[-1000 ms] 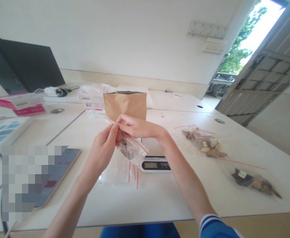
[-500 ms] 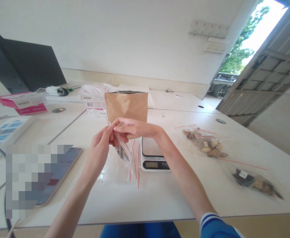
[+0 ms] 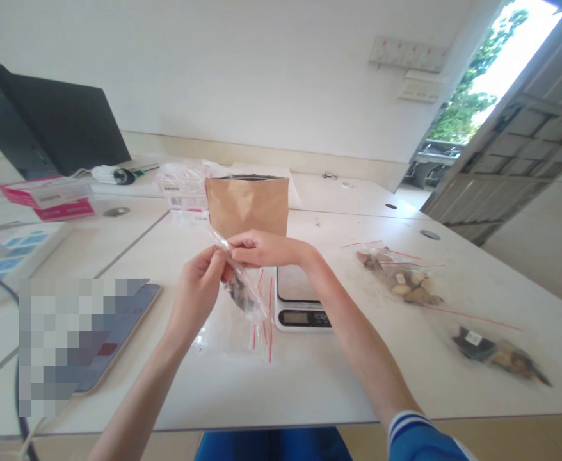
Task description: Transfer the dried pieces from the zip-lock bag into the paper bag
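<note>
Between my hands hangs a clear zip-lock bag [image 3: 243,291] with dark and brown dried pieces inside, tilted down to the right. My left hand [image 3: 203,274] pinches its upper edge from the left. From the right, my right hand [image 3: 262,248] grips the same edge, its fingertips close to the left thumb. Below lie flat clear bags [image 3: 226,336] with red seal strips. A white digital scale [image 3: 297,294] sits just right of the held bag, partly covered by my right forearm. Behind my hands stands an open brown paper pouch [image 3: 247,203].
Filled zip-lock bags [image 3: 406,285] lie on the right, with another bag [image 3: 497,355] nearer the front edge. A phone [image 3: 118,339] is at left. Pink boxes [image 3: 63,198], a black computer case [image 3: 55,121] and wrapped boxes [image 3: 185,186] stand farther back.
My hands have shifted slightly apart along the bag's top edge, and more of the clear plastic shows above my fingers. The bag still hangs over the flat bags.
</note>
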